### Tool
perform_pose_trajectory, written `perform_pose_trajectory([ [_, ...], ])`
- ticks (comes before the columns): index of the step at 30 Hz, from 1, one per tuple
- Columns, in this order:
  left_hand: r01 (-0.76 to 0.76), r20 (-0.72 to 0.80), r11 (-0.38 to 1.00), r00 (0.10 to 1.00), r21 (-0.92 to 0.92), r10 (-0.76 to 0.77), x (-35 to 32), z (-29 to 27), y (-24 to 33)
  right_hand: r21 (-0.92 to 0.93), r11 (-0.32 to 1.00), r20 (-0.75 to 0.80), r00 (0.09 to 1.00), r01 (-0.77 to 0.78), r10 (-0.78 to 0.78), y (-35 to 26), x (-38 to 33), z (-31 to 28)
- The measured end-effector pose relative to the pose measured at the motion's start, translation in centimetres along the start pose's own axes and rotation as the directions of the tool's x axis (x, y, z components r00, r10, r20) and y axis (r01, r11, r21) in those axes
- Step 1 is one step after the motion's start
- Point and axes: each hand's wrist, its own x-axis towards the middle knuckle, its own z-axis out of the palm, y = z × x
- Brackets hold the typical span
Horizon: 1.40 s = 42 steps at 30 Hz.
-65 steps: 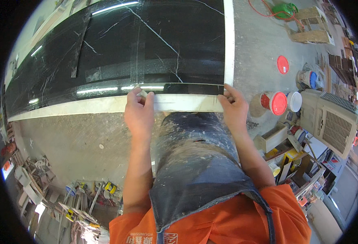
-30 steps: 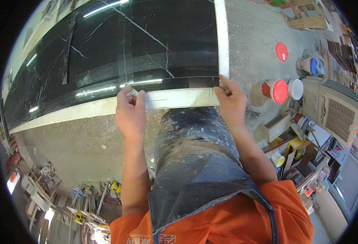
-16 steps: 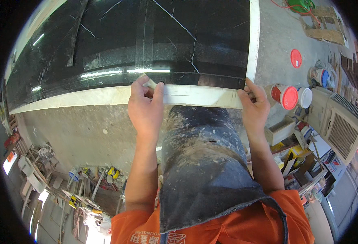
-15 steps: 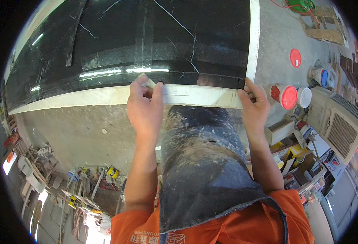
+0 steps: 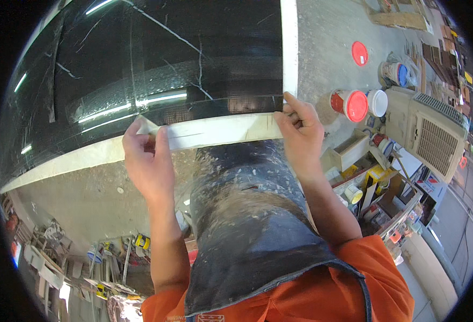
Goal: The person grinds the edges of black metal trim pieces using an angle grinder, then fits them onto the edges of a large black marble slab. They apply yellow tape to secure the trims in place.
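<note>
A glossy black slab (image 5: 156, 59) with white veins lies before me, its edges bordered in white. Along its near edge runs a whitish, tape-like strip (image 5: 220, 131). My left hand (image 5: 149, 161) pinches this strip between thumb and fingers, and a small cream flap stands up there. At the slab's near right corner, my right hand (image 5: 303, 134) has its thumb on the strip's end and its index finger on the corner. Its other fingers are curled; whether they grip anything beneath is hidden.
My spattered dark apron (image 5: 247, 214) is close against the near edge. To the right stand a red-lidded bucket (image 5: 357, 105), a white bucket (image 5: 377, 103) and a beige louvred machine (image 5: 435, 134). A wooden box (image 5: 352, 150) and clutter lie nearer; tools and boards (image 5: 107, 257) are at lower left.
The whole view has shifted, so slab and hands appear further left. Both hands stay at the strip, the left at its flap and the right at the corner.
</note>
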Motion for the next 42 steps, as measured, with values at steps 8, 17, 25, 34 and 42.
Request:
perform_pose_trajectory([
  [8,-0.459,-0.010,0.843,0.877,0.279,0.481,0.3,0.0,-2.7,-0.090,0.996,0.007,1.000,-0.017,0.017,-0.8,0.1,0.1],
  [17,-0.482,0.006,0.826,0.865,0.291,0.503,0.3,0.5,-2.8,-0.038,0.999,-0.004,1.000,-0.008,0.008,-0.5,0.2,-0.2],
  [25,-0.486,-0.043,0.836,0.858,0.255,0.512,0.3,0.9,-3.0,-0.004,0.999,0.014,0.999,-0.036,0.037,-0.3,0.3,-0.3],
  [34,-0.500,-0.101,0.832,0.840,0.241,0.534,0.3,1.3,-2.9,-0.017,0.999,0.005,0.999,-0.044,0.044,-0.1,0.3,-0.4],
  [42,-0.495,-0.141,0.841,0.837,0.220,0.529,0.4,1.7,-3.2,0.026,0.999,0.012,1.000,-0.027,0.027,0.1,0.2,-0.5],
])
